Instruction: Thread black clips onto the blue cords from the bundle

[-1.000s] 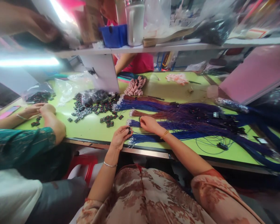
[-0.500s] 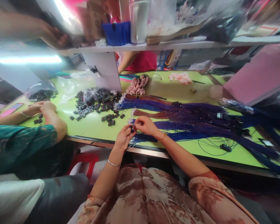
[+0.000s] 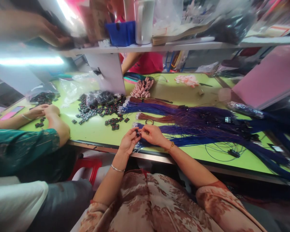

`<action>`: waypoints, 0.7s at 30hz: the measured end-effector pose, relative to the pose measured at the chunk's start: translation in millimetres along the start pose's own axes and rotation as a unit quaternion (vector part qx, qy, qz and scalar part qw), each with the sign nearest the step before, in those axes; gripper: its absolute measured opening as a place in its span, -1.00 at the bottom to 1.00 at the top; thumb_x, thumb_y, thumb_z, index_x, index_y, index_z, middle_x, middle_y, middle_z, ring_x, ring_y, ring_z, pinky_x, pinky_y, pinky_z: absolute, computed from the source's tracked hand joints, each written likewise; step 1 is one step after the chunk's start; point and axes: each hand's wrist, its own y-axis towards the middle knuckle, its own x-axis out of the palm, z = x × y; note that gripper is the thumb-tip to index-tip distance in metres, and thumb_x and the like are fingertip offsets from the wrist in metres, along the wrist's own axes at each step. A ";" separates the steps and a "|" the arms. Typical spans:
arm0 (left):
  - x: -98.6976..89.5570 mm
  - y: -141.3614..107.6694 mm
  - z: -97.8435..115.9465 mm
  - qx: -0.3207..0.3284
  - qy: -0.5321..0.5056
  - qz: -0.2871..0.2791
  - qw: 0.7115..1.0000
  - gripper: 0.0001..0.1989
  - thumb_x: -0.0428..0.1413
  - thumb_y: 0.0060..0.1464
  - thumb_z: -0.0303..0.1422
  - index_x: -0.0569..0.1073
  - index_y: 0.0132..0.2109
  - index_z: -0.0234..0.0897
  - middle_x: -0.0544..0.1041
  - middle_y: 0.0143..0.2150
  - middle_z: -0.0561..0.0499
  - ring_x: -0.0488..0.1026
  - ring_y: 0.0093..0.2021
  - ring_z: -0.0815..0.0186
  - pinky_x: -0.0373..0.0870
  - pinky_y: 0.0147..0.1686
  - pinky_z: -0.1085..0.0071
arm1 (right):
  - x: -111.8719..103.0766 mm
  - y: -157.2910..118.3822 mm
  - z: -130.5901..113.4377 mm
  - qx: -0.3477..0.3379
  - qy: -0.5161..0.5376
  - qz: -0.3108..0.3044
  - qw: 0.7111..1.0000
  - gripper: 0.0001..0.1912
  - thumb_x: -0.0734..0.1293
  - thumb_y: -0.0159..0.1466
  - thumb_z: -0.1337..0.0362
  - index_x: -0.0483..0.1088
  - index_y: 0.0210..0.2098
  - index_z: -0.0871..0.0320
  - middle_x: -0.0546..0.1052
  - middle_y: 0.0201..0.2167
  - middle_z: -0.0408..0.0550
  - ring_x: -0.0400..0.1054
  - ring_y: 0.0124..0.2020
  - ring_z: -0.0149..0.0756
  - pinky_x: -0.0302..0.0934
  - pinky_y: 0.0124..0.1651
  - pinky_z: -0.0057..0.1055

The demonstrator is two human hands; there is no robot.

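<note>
Above the table's near edge, my left hand is closed, with a small black plastic connector housing between thumb and fingers. My right hand meets it from the right, thumb and forefinger pinched on a thin wire whose light tip shows by the connector. Most of that wire is hidden by the fingers. Under and behind my hands lie bundles of blue wires with silvery terminal ends pointing left. Brown wires lie just beyond. A small group of black connectors sits to the left of my hands.
A larger heap of black connectors lies further left, beside a co-worker's hands. A dark ring rests behind my right hand. Pink connectors are bundled at the back. A shelf crosses above, holding a blue bin.
My right hand has lowered slightly and come in level with the connector in my left hand. The dark ring behind it has come into view. My left hand has hardly moved.
</note>
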 end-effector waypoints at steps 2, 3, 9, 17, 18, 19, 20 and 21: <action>0.0 -0.2 0.0 0.002 0.004 -0.002 1.000 -0.76 0.16 -0.01 -0.49 0.46 -0.13 -0.33 0.55 -0.23 -0.05 0.49 -0.27 0.39 0.40 -0.02 0.30 | 0.8 -0.4 0.1 0.002 -0.010 0.001 1.000 -0.84 0.25 0.19 0.26 0.38 -0.48 0.18 0.42 -0.52 -0.15 0.16 -0.53 -0.45 -0.06 -0.42 -0.50; -0.1 -0.2 -0.1 0.003 0.008 -0.002 1.000 -0.76 0.17 -0.01 -0.49 0.46 -0.12 -0.33 0.55 -0.22 -0.05 0.49 -0.26 0.39 0.39 -0.01 0.30 | 1.1 -0.8 0.2 0.003 -0.015 0.001 1.000 -0.84 0.25 0.19 0.26 0.37 -0.48 0.18 0.42 -0.52 -0.14 0.16 -0.52 -0.45 -0.06 -0.42 -0.49; -0.2 0.3 -1.7 0.017 0.012 0.006 1.000 -0.73 0.20 -0.05 -0.49 0.46 -0.13 -0.34 0.56 -0.22 -0.06 0.50 -0.24 0.38 0.40 -0.01 0.31 | 2.1 -3.0 1.5 -0.008 -0.035 0.006 0.999 -0.83 0.25 0.20 0.25 0.37 -0.48 0.17 0.43 -0.49 -0.13 0.17 -0.51 -0.44 -0.05 -0.40 -0.49; -1.4 0.6 -2.0 0.026 0.041 0.021 0.999 -0.70 0.26 -0.09 -0.47 0.45 -0.14 -0.32 0.57 -0.21 -0.04 0.51 -0.24 0.40 0.42 -0.03 0.37 | 1.6 -3.7 3.9 -0.045 -0.065 0.003 0.997 -0.84 0.25 0.21 0.26 0.37 -0.46 0.17 0.45 -0.45 -0.11 0.22 -0.45 -0.41 -0.01 -0.35 -0.48; -1.7 0.9 -2.2 0.028 0.045 0.024 0.998 -0.69 0.26 -0.10 -0.46 0.45 -0.14 -0.32 0.57 -0.21 -0.04 0.51 -0.25 0.41 0.42 -0.03 0.37 | 1.4 -3.8 3.9 -0.050 -0.069 0.001 0.996 -0.84 0.25 0.21 0.26 0.37 -0.46 0.17 0.45 -0.45 -0.11 0.22 -0.44 -0.40 -0.01 -0.35 -0.47; -2.1 1.3 -2.5 0.029 0.048 0.026 0.998 -0.68 0.27 -0.10 -0.46 0.45 -0.14 -0.32 0.57 -0.22 -0.03 0.52 -0.25 0.41 0.42 -0.03 0.37 | 1.3 -3.8 4.0 -0.053 -0.072 0.000 0.996 -0.84 0.25 0.21 0.27 0.37 -0.46 0.17 0.45 -0.45 -0.10 0.22 -0.44 -0.40 -0.01 -0.35 -0.47; -2.4 1.7 -2.8 0.030 0.050 0.029 0.998 -0.68 0.27 -0.11 -0.46 0.45 -0.14 -0.32 0.57 -0.22 -0.03 0.52 -0.25 0.41 0.43 -0.04 0.37 | 1.2 -3.8 4.1 -0.054 -0.074 -0.002 0.996 -0.84 0.25 0.21 0.27 0.37 -0.46 0.17 0.45 -0.45 -0.10 0.23 -0.43 -0.39 -0.01 -0.35 -0.47; -2.6 2.1 -3.2 0.030 0.051 0.032 0.998 -0.68 0.27 -0.11 -0.45 0.45 -0.15 -0.32 0.57 -0.22 -0.04 0.52 -0.26 0.40 0.43 -0.05 0.37 | 1.3 -3.8 4.2 -0.052 -0.076 -0.003 0.996 -0.84 0.25 0.22 0.27 0.37 -0.46 0.17 0.45 -0.45 -0.10 0.23 -0.43 -0.39 -0.01 -0.35 -0.47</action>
